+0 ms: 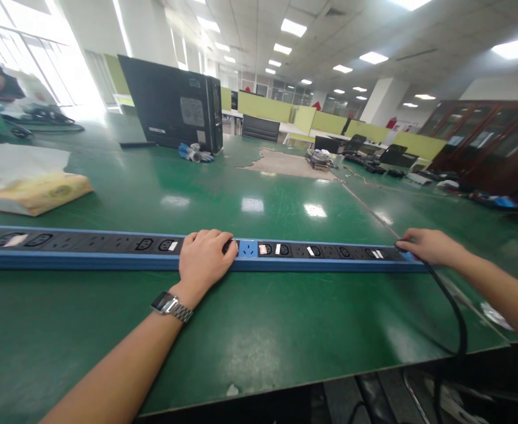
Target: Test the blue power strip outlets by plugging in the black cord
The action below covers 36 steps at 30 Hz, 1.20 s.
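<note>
Left hand [208, 259] on strip [303, 265]; right [431, 247] (apparently) pinching cable [454, 307].

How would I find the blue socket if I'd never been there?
Look at the green table, then the long power strip lying across it. Just right of the left hand sits the blue socket; the other visible sockets are black.

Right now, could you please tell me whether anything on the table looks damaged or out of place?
Yes: beyond the power strip, the green tabletop has a ragged-edged pale patch, as though its surface tore away.
</note>
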Each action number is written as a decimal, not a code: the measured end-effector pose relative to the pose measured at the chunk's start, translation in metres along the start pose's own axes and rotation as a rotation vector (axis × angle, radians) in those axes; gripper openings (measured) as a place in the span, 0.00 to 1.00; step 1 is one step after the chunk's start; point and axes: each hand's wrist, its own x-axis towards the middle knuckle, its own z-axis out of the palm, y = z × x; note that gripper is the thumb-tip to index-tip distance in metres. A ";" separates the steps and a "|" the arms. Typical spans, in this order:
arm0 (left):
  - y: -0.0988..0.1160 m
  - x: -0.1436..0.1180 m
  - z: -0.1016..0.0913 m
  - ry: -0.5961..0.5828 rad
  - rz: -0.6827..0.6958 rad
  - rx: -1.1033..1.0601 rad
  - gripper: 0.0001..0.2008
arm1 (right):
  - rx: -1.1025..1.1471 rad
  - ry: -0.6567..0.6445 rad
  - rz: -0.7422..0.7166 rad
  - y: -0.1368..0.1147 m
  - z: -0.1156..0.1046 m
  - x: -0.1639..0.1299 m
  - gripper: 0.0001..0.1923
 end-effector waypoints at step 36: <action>0.000 -0.002 0.001 0.020 0.004 -0.027 0.18 | 0.064 -0.066 -0.360 -0.249 0.008 -0.063 0.16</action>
